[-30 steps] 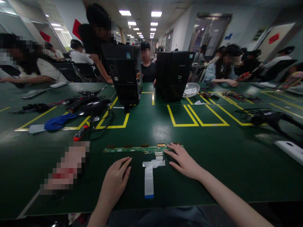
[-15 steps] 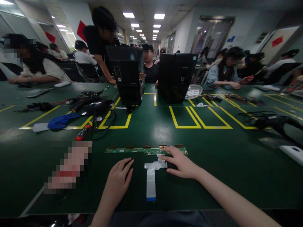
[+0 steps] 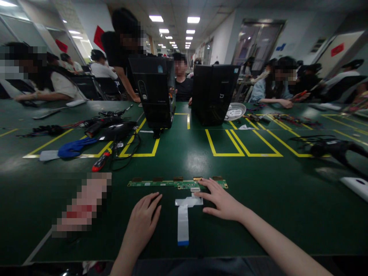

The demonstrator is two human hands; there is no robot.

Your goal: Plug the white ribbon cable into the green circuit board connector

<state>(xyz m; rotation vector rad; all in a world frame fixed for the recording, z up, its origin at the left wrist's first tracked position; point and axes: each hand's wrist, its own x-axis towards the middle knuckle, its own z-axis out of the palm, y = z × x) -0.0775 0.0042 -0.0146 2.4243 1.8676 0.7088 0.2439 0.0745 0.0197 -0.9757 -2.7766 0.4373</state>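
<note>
A long narrow green circuit board (image 3: 161, 183) lies across the green table (image 3: 258, 207) in front of me. A white flat ribbon cable (image 3: 183, 222) runs from its middle toward me, ending in a blue tip. My right hand (image 3: 222, 201) lies open with fingers spread, fingertips resting on the board and the cable's top end. My left hand (image 3: 142, 222) rests flat and open on the table, left of the cable, touching nothing else.
Two black computer towers (image 3: 153, 92) (image 3: 214, 92) stand upright beyond yellow floor-tape boxes. Cables, a red-handled screwdriver (image 3: 100, 161) and a blue cloth (image 3: 75, 147) lie at left. A white basket (image 3: 235, 110) sits behind. Several people sit around the table.
My right hand slid left along the board to the cable's connector end. The left hand stayed put.
</note>
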